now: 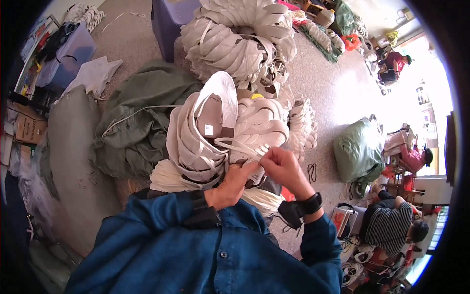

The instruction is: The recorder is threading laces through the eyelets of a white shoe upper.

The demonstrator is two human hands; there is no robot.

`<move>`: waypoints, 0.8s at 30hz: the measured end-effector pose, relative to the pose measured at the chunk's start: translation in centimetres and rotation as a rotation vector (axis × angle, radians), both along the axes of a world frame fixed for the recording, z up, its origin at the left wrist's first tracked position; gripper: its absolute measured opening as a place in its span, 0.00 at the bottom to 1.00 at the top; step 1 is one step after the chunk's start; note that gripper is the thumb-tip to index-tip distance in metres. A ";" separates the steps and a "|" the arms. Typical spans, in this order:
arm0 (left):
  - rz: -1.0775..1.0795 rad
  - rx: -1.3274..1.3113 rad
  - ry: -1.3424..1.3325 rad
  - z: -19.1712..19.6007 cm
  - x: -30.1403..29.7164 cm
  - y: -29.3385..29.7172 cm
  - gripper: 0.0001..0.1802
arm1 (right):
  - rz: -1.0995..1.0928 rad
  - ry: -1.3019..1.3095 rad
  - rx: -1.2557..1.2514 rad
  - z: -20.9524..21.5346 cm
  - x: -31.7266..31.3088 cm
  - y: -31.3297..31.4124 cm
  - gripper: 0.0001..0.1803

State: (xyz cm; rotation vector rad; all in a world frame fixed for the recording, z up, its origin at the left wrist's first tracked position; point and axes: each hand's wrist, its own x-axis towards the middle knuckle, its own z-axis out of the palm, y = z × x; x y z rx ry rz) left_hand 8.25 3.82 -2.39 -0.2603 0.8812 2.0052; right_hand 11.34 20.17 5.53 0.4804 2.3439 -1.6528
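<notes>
In front of my body, my left hand (230, 184) is closed on the edge of a beige shoe upper (256, 172), thumb pointing up along it. My right hand (283, 165) is pinched close beside it, fingertips bent in near the left thumb; what it holds is too small to make out. Just beyond both hands lie nested beige shoe uppers (259, 122) with curved straps. To their left leans another stack of pale uppers (196, 159), the top one showing a brown inside with a small white label (208, 130). A thin pale strap loops between the two stacks.
A large ring of stacked beige uppers (210, 44) sits ahead, next to a purple bin (169, 29). Dark green sacks (142, 98) and a long grey-green bag (78, 147) lie left. Rightward stand a full green sack (360, 149) and several seated people, one in a striped shirt (389, 223).
</notes>
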 end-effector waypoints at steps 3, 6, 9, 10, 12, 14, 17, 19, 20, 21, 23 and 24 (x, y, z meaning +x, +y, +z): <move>-0.220 -0.246 0.919 -0.4 -0.3 -1.5 0.16 | -0.096 0.011 -0.005 -1.8 1.1 -0.6 0.07; -0.139 0.009 0.204 -0.2 -0.3 -0.5 0.16 | -0.106 0.056 0.048 -1.9 1.5 -0.9 0.07; -0.082 -0.078 -0.008 1.2 -0.2 -0.1 0.17 | -0.152 0.047 0.042 -0.5 2.8 -0.8 0.07; -0.095 -0.092 0.105 1.3 -0.3 -0.2 0.17 | -0.151 0.044 0.050 -0.3 4.0 0.0 0.08; -0.113 -0.101 0.217 1.5 -0.1 0.0 0.17 | -0.185 0.002 0.034 -0.2 6.5 1.6 0.08; 0.039 -0.035 0.037 1.6 0.2 0.5 0.15 | -0.241 -0.108 0.023 0.0 8.5 2.5 0.08; 0.036 -0.022 0.035 1.2 0.3 0.6 0.15 | -0.236 -0.170 0.004 -0.4 10.6 3.3 0.08; 0.027 -0.010 0.037 1.1 0.3 0.6 0.15 | -0.109 -0.224 0.064 0.2 10.5 3.4 0.08; 0.021 0.001 0.039 1.0 0.3 0.5 0.15 | 0.021 -0.277 0.123 0.6 10.3 3.5 0.09; 0.019 0.002 0.042 0.8 0.3 0.4 0.15 | 0.019 -0.274 0.124 1.0 9.8 3.8 0.09; -0.021 0.019 0.072 0.1 0.3 0.3 0.16 | 0.278 -0.103 0.440 2.1 7.8 4.9 0.09; -0.063 0.049 0.060 -0.1 0.2 -0.1 0.17 | 0.138 -0.027 0.278 3.1 6.3 5.6 0.10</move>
